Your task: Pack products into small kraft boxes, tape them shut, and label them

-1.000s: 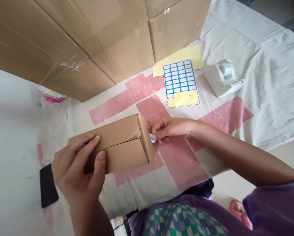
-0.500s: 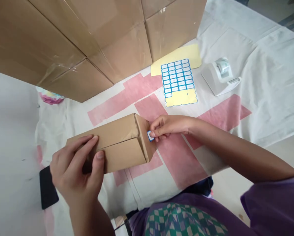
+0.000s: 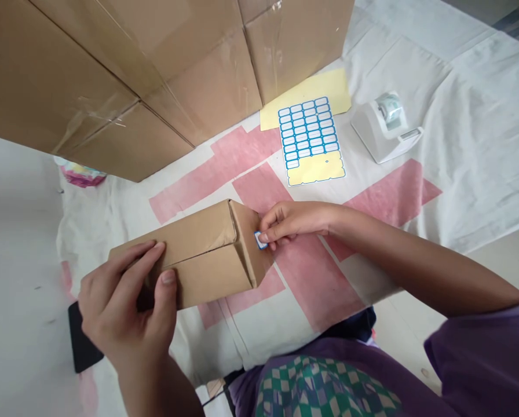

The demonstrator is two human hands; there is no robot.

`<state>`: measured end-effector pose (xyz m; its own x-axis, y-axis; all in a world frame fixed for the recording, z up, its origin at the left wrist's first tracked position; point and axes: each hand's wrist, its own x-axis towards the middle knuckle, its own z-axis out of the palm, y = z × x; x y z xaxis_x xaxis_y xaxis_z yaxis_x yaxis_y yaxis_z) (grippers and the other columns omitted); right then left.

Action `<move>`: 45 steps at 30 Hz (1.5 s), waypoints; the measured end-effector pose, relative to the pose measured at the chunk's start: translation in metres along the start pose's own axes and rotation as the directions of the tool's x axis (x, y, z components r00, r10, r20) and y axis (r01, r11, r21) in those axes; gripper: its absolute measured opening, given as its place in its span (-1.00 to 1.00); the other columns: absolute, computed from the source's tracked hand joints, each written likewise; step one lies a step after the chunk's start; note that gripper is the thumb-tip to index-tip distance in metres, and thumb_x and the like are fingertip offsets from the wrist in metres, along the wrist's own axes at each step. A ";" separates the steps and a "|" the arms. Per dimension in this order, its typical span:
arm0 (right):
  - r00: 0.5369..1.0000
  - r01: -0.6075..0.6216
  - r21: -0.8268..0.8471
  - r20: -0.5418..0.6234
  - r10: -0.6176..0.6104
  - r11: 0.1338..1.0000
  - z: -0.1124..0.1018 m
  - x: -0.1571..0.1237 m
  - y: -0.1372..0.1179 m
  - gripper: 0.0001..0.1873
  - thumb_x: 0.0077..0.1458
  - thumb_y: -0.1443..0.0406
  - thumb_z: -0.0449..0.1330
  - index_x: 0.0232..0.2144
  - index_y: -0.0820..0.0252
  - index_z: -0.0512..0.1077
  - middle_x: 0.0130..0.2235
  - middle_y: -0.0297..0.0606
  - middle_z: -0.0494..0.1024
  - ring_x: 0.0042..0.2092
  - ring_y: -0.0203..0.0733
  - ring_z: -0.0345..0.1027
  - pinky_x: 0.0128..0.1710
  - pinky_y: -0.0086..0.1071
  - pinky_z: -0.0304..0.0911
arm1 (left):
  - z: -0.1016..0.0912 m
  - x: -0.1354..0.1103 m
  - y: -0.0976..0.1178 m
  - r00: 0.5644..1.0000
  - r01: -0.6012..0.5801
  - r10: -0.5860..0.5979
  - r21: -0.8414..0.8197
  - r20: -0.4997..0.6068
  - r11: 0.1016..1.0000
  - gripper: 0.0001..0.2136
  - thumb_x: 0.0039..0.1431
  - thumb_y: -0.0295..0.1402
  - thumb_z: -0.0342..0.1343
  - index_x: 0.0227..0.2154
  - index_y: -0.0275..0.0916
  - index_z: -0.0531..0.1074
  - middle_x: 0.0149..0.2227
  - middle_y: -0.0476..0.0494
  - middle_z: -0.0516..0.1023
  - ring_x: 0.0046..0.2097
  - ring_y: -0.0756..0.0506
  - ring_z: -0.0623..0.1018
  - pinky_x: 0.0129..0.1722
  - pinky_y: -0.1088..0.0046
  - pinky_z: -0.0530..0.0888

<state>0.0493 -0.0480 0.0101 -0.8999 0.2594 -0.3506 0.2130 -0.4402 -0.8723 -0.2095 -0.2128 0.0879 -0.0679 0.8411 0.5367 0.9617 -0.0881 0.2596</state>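
Observation:
A small brown cardboard box (image 3: 203, 255) lies in front of me, one end facing right. My left hand (image 3: 129, 301) grips its left end, thumb on the near side and fingers across the top. Between the thumb and fingers of my right hand (image 3: 281, 226) is a small blue-edged white label sticker (image 3: 260, 240), held against or just at the box's right end face; whether it is stuck cannot be made out. Beyond the right hand lies the label sheet (image 3: 311, 139), its lower rows bare yellow backing.
Large taped cardboard boxes (image 3: 164, 63) stand along the back. A yellow sheet (image 3: 329, 87) lies partly under the label sheet. To the right is a white tape dispenser (image 3: 387, 127). A black phone-like slab (image 3: 83, 341) lies at left, near a colourful packet (image 3: 83, 174).
The view has shifted slightly, and the box and both hands appear a little further left. My right hand still holds the label sticker at the box's end.

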 end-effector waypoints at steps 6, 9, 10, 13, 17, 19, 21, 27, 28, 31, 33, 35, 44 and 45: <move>1.000 -0.002 -0.005 -0.007 0.002 1.000 0.000 0.000 0.001 -0.58 -0.05 0.01 0.48 -0.46 0.26 0.56 -0.44 -0.34 0.56 -0.51 -0.46 0.17 -0.55 -0.45 -0.12 | 0.000 -0.001 0.000 1.000 -0.004 0.004 0.007 0.001 1.000 -0.63 0.19 -0.29 0.24 0.07 0.06 0.59 0.07 -0.13 0.64 0.09 -0.32 0.59 0.18 -0.02 0.40; 1.000 -0.001 -0.003 -0.016 0.001 1.000 0.001 0.000 0.001 -0.60 -0.06 0.02 0.48 -0.47 0.26 0.57 -0.45 -0.34 0.56 -0.51 -0.45 0.16 -0.56 -0.44 -0.14 | 0.000 0.000 -0.001 1.000 -0.015 0.015 0.008 0.009 1.000 -0.62 0.19 -0.30 0.26 0.07 0.06 0.59 0.07 -0.12 0.65 0.08 -0.32 0.59 0.17 -0.02 0.42; 1.000 -0.002 -0.003 -0.019 0.002 1.000 0.001 0.001 0.001 -0.60 -0.07 0.02 0.48 -0.48 0.26 0.57 -0.46 -0.34 0.55 -0.51 -0.45 0.16 -0.56 -0.44 -0.14 | 0.001 0.000 -0.001 1.000 -0.015 0.015 0.001 0.002 1.000 -0.63 0.18 -0.31 0.26 0.07 0.06 0.59 0.07 -0.12 0.65 0.08 -0.31 0.60 0.16 -0.02 0.42; 1.000 -0.002 -0.008 -0.023 0.002 1.000 0.002 0.001 0.000 -0.61 -0.06 0.03 0.47 -0.48 0.25 0.57 -0.46 -0.35 0.55 -0.51 -0.44 0.15 -0.55 -0.44 -0.13 | 0.003 0.000 -0.002 0.999 -0.010 0.009 -0.029 -0.052 1.000 -0.65 0.17 -0.32 0.28 0.03 0.05 0.63 0.03 -0.13 0.67 0.06 -0.29 0.60 0.16 0.01 0.40; 1.000 0.005 -0.021 -0.023 -0.005 1.000 0.004 0.002 0.001 -0.59 -0.06 0.01 0.46 -0.50 0.24 0.55 -0.48 -0.36 0.53 -0.51 -0.43 0.14 -0.54 -0.43 -0.10 | 0.005 0.001 -0.001 0.998 -0.009 0.006 -0.054 -0.060 0.999 -0.67 0.18 -0.32 0.28 0.02 0.04 0.64 0.01 -0.15 0.68 0.05 -0.27 0.61 0.16 0.04 0.39; 1.000 0.005 -0.041 -0.020 -0.006 0.999 0.003 0.002 0.002 -0.58 -0.06 -0.01 0.46 -0.50 0.23 0.54 -0.48 -0.36 0.52 -0.51 -0.42 0.15 -0.53 -0.42 -0.09 | 0.005 0.001 0.000 0.998 -0.001 -0.003 -0.059 -0.057 0.998 -0.66 0.19 -0.33 0.27 0.03 0.05 0.63 0.03 -0.15 0.67 0.06 -0.27 0.61 0.16 0.04 0.39; 0.999 -0.008 -0.098 -0.043 0.004 0.995 0.002 0.001 0.004 -0.58 -0.06 -0.02 0.46 -0.50 0.22 0.54 -0.48 -0.38 0.50 -0.50 -0.40 0.14 -0.53 -0.41 -0.08 | 0.004 0.002 0.002 0.999 -0.001 -0.003 -0.064 -0.050 0.998 -0.65 0.19 -0.35 0.27 0.04 0.06 0.62 0.03 -0.13 0.66 0.08 -0.28 0.60 0.16 0.04 0.39; 0.992 0.037 -0.353 -0.098 -0.077 0.935 -0.007 0.001 0.009 -0.64 0.00 0.02 0.43 -0.46 0.20 0.57 -0.43 -0.35 0.55 -0.38 -0.30 0.32 -0.37 -0.39 0.14 | 0.005 0.004 0.003 0.999 -0.017 0.015 -0.067 -0.036 0.998 -0.65 0.20 -0.35 0.26 0.05 0.07 0.61 0.04 -0.10 0.66 0.08 -0.27 0.60 0.18 0.03 0.39; 0.993 0.060 -0.355 -0.073 -0.091 0.933 -0.008 0.002 0.009 -0.66 0.01 0.03 0.43 -0.44 0.20 0.58 -0.40 -0.33 0.57 -0.35 -0.28 0.36 -0.34 -0.38 0.17 | 0.005 0.004 0.002 0.999 -0.017 0.015 -0.066 -0.036 0.998 -0.65 0.21 -0.35 0.26 0.05 0.07 0.61 0.04 -0.10 0.66 0.08 -0.27 0.61 0.17 0.03 0.40; 0.993 0.103 -0.313 -0.015 -0.114 0.944 -0.008 0.002 0.008 -0.62 0.02 -0.01 0.41 -0.42 0.20 0.59 -0.36 -0.31 0.59 -0.30 -0.24 0.40 -0.28 -0.37 0.20 | 0.004 0.003 0.002 0.999 -0.015 0.014 -0.054 -0.032 0.998 -0.65 0.21 -0.34 0.26 0.05 0.07 0.61 0.04 -0.10 0.65 0.09 -0.27 0.60 0.18 0.03 0.39; 0.993 0.099 -0.305 -0.039 -0.116 0.947 -0.007 0.002 0.006 -0.57 0.02 -0.06 0.40 -0.43 0.20 0.58 -0.36 -0.30 0.59 -0.29 -0.24 0.39 -0.28 -0.36 0.20 | 0.004 0.002 0.002 0.999 -0.010 0.008 -0.043 -0.033 0.999 -0.66 0.21 -0.33 0.26 0.04 0.07 0.61 0.04 -0.10 0.66 0.09 -0.27 0.60 0.18 0.02 0.39; 0.988 0.085 -0.307 -0.099 -0.120 0.948 -0.004 0.002 0.006 -0.54 0.01 -0.08 0.41 -0.45 0.20 0.55 -0.36 -0.31 0.57 -0.29 -0.25 0.38 -0.29 -0.36 0.19 | 0.004 0.002 0.002 0.999 -0.002 0.001 -0.033 -0.034 0.999 -0.67 0.22 -0.33 0.26 0.04 0.06 0.62 0.04 -0.12 0.66 0.08 -0.27 0.60 0.19 0.03 0.39; 0.890 0.290 -0.279 -0.274 -0.365 0.916 0.006 0.000 0.009 -0.29 0.05 0.07 0.43 0.17 0.09 0.31 0.08 -0.17 0.47 -0.22 -0.26 0.44 -0.28 -0.35 0.37 | 0.005 0.005 -0.002 0.999 -0.029 0.028 -0.018 -0.039 0.999 -0.67 0.18 -0.33 0.26 0.02 0.03 0.62 0.00 -0.18 0.68 0.03 -0.30 0.63 0.13 0.03 0.43; 0.888 0.329 -0.349 -0.202 -0.414 0.877 0.007 -0.002 0.008 -0.06 -0.02 0.08 0.47 0.32 0.04 0.17 0.19 -0.11 0.40 -0.10 -0.18 0.46 -0.19 -0.31 0.41 | 0.005 0.006 -0.003 0.999 -0.032 0.032 -0.016 -0.038 0.999 -0.67 0.19 -0.32 0.26 0.02 0.03 0.62 -0.01 -0.18 0.68 0.02 -0.30 0.63 0.12 0.03 0.44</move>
<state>0.0500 -0.0582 0.0059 -0.8102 0.5858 -0.0194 0.0232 -0.0010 -0.9997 -0.2115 -0.2052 0.0864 -0.0474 0.8169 0.5748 0.9592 -0.1235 0.2545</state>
